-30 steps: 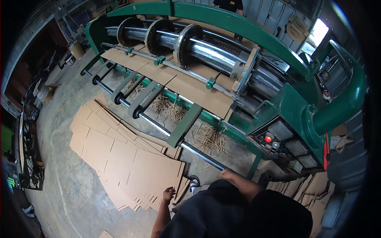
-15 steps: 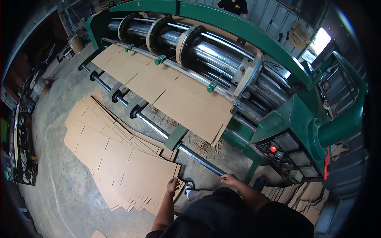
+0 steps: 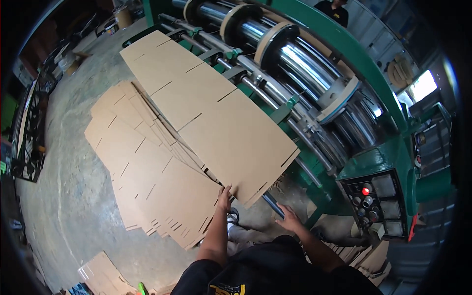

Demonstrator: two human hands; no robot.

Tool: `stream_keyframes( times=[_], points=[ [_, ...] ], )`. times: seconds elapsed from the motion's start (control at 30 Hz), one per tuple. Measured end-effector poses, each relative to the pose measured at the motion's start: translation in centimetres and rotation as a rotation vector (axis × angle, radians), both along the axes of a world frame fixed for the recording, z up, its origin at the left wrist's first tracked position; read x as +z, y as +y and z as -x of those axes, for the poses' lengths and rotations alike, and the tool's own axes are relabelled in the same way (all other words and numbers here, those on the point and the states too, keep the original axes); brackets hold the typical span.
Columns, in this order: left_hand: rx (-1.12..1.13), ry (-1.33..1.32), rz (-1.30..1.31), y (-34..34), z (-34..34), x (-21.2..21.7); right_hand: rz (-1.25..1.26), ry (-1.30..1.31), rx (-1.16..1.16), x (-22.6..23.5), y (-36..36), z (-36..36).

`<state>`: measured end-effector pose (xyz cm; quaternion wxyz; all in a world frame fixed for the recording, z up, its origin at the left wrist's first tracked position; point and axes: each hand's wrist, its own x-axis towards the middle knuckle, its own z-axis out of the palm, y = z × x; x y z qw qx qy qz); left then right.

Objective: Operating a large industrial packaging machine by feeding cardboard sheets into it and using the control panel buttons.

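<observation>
A long slotted cardboard sheet [image 3: 211, 113] lies aslant in front of the machine's rollers, over the steel bar [image 3: 273, 205]. My left hand [image 3: 224, 199] is raised at the near corner of this sheet, fingers stretched up along its edge, not closed on it. Beside the bar's near end is my right hand [image 3: 290, 219], its fingers apart and holding nothing. To the left, a fanned pile of slotted cardboard sheets [image 3: 147, 167] rests low by the floor, its near edge next to my left forearm.
The green slotting machine [image 3: 378, 164] has steel rollers [image 3: 307, 64] with round discs and a control panel [image 3: 376, 201] with a lit red button. A person [image 3: 334, 11] stands behind it. Cardboard scraps [image 3: 366, 258] lie at lower right, and another cardboard piece [image 3: 105, 273] at lower left.
The cardboard sheet has come out from the rollers toward me and the pile. My left hand has moved to its near corner. My right hand has opened at the bar. The view has shifted.
</observation>
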<state>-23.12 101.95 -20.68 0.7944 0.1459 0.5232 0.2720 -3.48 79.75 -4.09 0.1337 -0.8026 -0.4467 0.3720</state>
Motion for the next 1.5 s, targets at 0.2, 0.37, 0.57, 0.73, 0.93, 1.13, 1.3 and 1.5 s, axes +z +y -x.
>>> stream_keyframes(
  times=[0.2, 0.37, 0.57, 0.73, 0.93, 1.13, 1.3, 1.5],
  points=[
    [-0.006, 0.163, -0.255, -0.3, 6.2, 4.9, -0.238, -0.586, 0.296, 2.5, 8.0, 4.6],
    [0.08, 0.24, -0.416, -0.9, 11.8, 14.1, -0.391, -0.725, 0.454, -1.9, 11.0, 8.1],
    [0.149, 0.17, -0.614, -0.1, 17.8, 28.9, -0.556, -0.131, 0.354, 5.8, 11.8, 16.7],
    [0.227, 0.466, -0.561, -2.1, 22.0, 22.8, -0.486, 0.099, 0.166, 5.0, 11.2, 18.2],
    [0.22, 0.538, -0.391, -6.1, 28.2, 13.6, -0.56, 1.058, -0.624, 7.3, 11.9, 24.1],
    [0.247, 0.655, -0.616, -5.4, 35.6, 5.0, -0.08, 1.251, -0.672, -3.0, 12.2, 25.7],
    [-0.079, 0.873, -0.299, -7.9, 45.3, -7.7, 0.458, 0.92, -0.234, -7.7, 10.2, 26.7],
    [-0.781, 0.822, -0.253, -12.2, 45.0, -7.0, 0.39, 0.642, -0.192, -8.1, 6.7, 21.6]
  ],
)
